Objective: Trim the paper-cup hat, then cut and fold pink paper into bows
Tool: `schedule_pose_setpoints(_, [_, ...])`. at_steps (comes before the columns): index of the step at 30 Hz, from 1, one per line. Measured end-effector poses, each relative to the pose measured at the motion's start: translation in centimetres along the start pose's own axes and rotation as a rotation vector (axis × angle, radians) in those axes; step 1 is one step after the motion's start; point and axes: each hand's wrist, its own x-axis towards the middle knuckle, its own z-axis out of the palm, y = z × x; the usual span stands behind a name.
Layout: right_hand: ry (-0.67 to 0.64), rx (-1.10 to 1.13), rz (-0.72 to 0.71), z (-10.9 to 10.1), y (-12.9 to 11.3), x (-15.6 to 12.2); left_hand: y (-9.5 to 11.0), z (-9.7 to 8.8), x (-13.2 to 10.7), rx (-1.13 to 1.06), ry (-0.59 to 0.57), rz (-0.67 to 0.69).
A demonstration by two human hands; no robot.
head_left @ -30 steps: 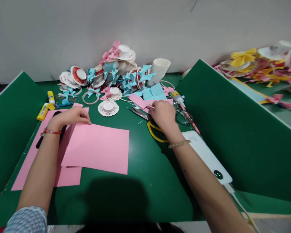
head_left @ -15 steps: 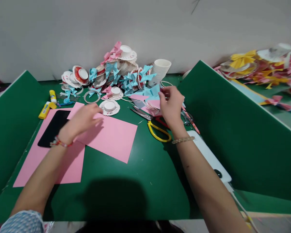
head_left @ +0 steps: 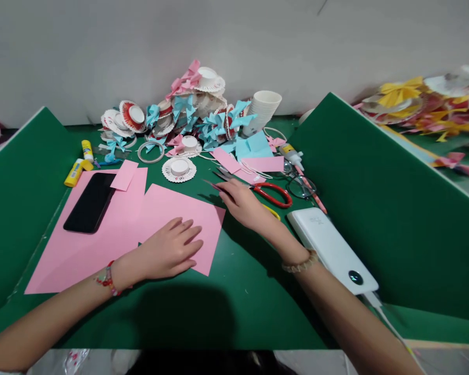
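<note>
My left hand [head_left: 168, 251] lies flat with fingers stretched out on the near right part of a pink paper sheet [head_left: 183, 213]. This sheet overlaps a larger pink sheet [head_left: 62, 250] on the green table. My right hand [head_left: 240, 203] rests at the sheet's far right corner. Its fingers are pinched on a thin pink stick [head_left: 211, 184] that points left. Red-handled scissors [head_left: 273, 194] lie just behind the right hand.
A black phone [head_left: 89, 202] lies on the larger sheet, and yellow glue sticks [head_left: 76, 172] lie far left. Paper hats with bows [head_left: 187, 114], stacked cups [head_left: 263, 110] and paper scraps [head_left: 254, 151] line the wall. A white power bank [head_left: 330, 247] and glasses [head_left: 300, 186] lie right. Green dividers [head_left: 375, 198] flank both sides.
My left hand slid toward me and now lies flat on the pink sheet. My right hand came back from the scrap pile to the sheet's corner, pinching a thin stick.
</note>
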Motion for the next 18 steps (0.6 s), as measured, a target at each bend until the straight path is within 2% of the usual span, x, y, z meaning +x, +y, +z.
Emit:
schedule_pose_setpoints(2, [-0.045,-0.054,0.048,0.4,0.7,-0.1,-0.9,-0.1,0.3,-0.046,0.026,-0.012])
schedule_pose_setpoints(5, [0.054,-0.198,0.149,0.9,1.1,-0.2,-4.2,0.1,1.9,-0.102,0.080,-0.145])
schedule_pose_setpoints(7, [0.099,-0.224,0.128,1.2,0.8,-0.1,-6.7,0.0,3.3,-0.132,0.055,-0.269])
schedule_pose_setpoints(10, [-0.013,-0.082,0.012,1.8,-0.4,0.3,-9.4,-0.3,5.1,-0.267,-0.035,-0.352])
schedule_pose_setpoints(12, [-0.101,-0.021,-0.033,2.3,-1.3,0.7,-10.0,-0.5,5.7,-0.325,-0.088,-0.351])
schedule_pose_setpoints(14, [-0.142,0.001,-0.035,2.8,-2.1,1.2,-9.8,-0.5,5.8,-0.330,-0.085,-0.338])
schedule_pose_setpoints(18, [-0.062,0.076,0.026,2.8,-3.0,1.7,-8.0,-0.5,5.0,-0.305,0.057,-0.366])
